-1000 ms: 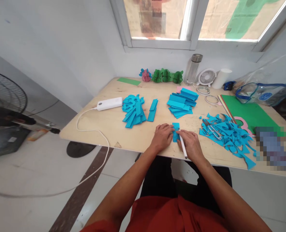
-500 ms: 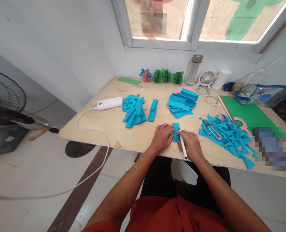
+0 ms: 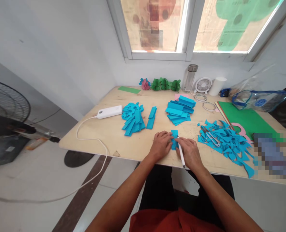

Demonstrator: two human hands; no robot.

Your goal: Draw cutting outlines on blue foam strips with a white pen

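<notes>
A small blue paper strip point(image 3: 174, 134) lies upright between my hands near the table's front edge. My left hand point(image 3: 161, 145) rests at its left side, fingers bent, fingertips on the paper. At the paper's right side, my right hand point(image 3: 188, 152) holds a white pen point(image 3: 181, 154), its dark end pointing toward me. Two overlapping blue strips point(image 3: 151, 118) lie beyond my left hand. A stack of folded blue paper point(image 3: 180, 110) sits farther back, and a pile of blue cut pieces point(image 3: 133, 119) is to the left.
Blue scraps with scissors point(image 3: 212, 138) spread at the right, beside green sheets point(image 3: 246, 119) and a blurred dark object point(image 3: 273, 154). A white power bank point(image 3: 109, 111) with a cable is at left. A bottle point(image 3: 190, 79) and small fan point(image 3: 203, 85) stand at the back.
The view has tilted up slightly, so everything sits lower in the picture. Both hands keep nearly the same places around the blue strip, and the pen is still in my right hand.
</notes>
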